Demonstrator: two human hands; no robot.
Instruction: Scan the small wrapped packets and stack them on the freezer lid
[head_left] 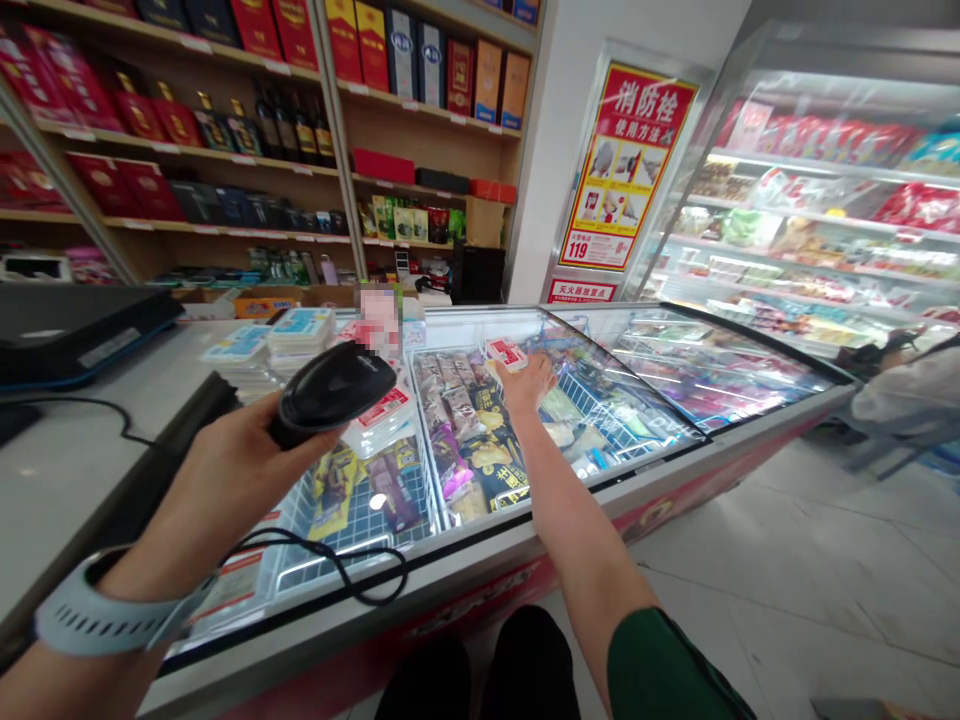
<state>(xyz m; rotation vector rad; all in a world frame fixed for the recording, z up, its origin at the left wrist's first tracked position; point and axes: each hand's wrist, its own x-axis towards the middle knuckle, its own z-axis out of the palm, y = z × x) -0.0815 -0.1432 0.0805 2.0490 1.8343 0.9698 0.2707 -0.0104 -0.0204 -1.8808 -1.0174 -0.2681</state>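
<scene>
My left hand (232,475), with a pale watch strap on its wrist, is wrapped round a black handheld barcode scanner (334,392) in the left middle of the view. A black cable (375,600) loops below that hand. My right hand (529,380) reaches out over a chest freezer (517,525), its fingers closed on a small red-and-white pack (506,352). The print on this pack is too small to read. Nearer the left hand, other red-and-white packs (384,408) lie on the freezer's glass, and bagged frozen goods (491,450) fill baskets under it.
Blue-and-white packs (301,328) are stacked on the counter (202,345) by a black device (82,325). Shelves of boxes and bottles (296,130) stand behind. At right are a lit display fridge (825,215) and a partly visible person (911,385).
</scene>
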